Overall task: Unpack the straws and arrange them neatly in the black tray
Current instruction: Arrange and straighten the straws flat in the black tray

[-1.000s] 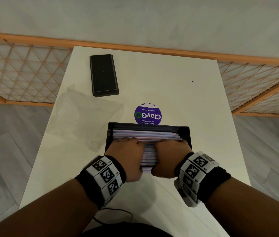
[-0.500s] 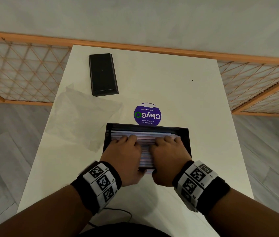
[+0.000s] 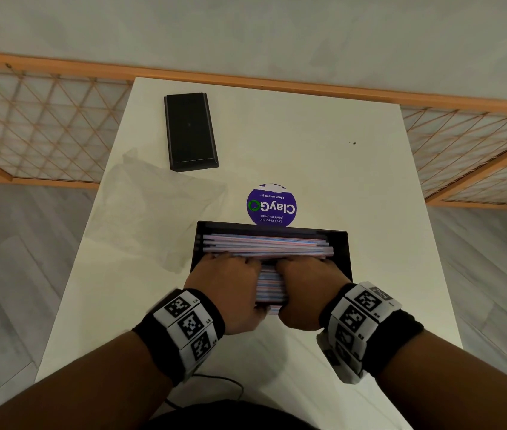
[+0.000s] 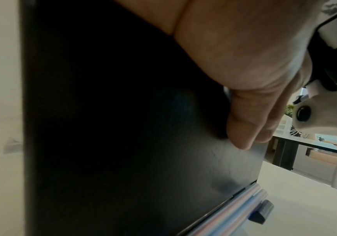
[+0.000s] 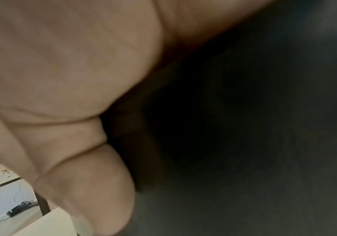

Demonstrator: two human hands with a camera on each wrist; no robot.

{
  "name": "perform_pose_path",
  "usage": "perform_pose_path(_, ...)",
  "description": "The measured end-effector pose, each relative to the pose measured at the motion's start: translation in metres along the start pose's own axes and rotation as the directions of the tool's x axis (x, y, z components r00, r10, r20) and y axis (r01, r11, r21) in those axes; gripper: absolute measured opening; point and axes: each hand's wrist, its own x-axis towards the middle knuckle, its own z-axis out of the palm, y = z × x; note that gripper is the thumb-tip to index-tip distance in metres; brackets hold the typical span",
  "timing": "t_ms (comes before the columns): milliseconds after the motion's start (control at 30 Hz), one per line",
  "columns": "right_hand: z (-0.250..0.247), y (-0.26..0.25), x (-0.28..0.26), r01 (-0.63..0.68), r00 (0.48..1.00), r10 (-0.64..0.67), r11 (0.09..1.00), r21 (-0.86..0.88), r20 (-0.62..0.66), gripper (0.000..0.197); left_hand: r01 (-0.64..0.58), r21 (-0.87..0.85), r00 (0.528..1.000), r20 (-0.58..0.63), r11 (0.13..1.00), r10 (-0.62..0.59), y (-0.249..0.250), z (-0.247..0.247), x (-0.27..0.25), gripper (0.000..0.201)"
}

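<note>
Straws, thin pink-and-blue striped plastic ones, are lying lengthwise in the shallow black rectangular tray on the white counter, both hands, left and right, curling over them in the tidying step, levelling stray ends probably coming next.

Bare forearms, no sleeves. On each wrist a black fabric band, wrapped by a ring of white rectangular plates printed with black square-pattern markers, small digits at the plate corners. Same kit on the other wrist, lower right of the head view, with a white moulded housing hanging below it. In the left wrist view, at the right edge, that white housing with a round dark lens set in it, and a white plate edged in black above. Dark clothing at the bottom centre of the head view.
</note>
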Motion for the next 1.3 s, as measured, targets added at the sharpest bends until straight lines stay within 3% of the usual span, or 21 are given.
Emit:
perform_pose_path(300,-0.001,-0.001,0.001,-0.015,0.999,0.018,0.998,-0.056,0.049,0.052,-0.047,0.085,0.999,0.025,0.995,0.045,0.000,0.000,-0.002,0.056)
perform_pose_path(467,-0.002,-0.014,-0.003,0.069,0.997,-0.065,0.993,-0.096,0.039,0.051,-0.040,0.059,0.999,-0.001,0.997,0.040,0.008,0.006,-0.008,0.058)
perform_pose_path(700,0.002,0.000,-0.007,-0.044,0.999,0.042,0.994,-0.101,-0.023,0.046,0.003,0.073,1.000,0.025,0.997,-0.005,-0.005,0.006,-0.008,0.053)
perform_pose_path(867,0.003,-0.005,-0.003,-0.017,1.000,0.016,0.998,-0.065,-0.008,0.038,0.019,0.044,0.999,0.032,0.999,-0.020,-0.005,0.006,-0.007,0.055)
perform_pose_path(1300,0.007,-0.003,-0.002,-0.040,0.999,0.039,0.997,-0.063,-0.009,0.045,0.022,0.073,0.999,0.035,0.997,-0.024,-0.005,0.007,-0.004,0.052)
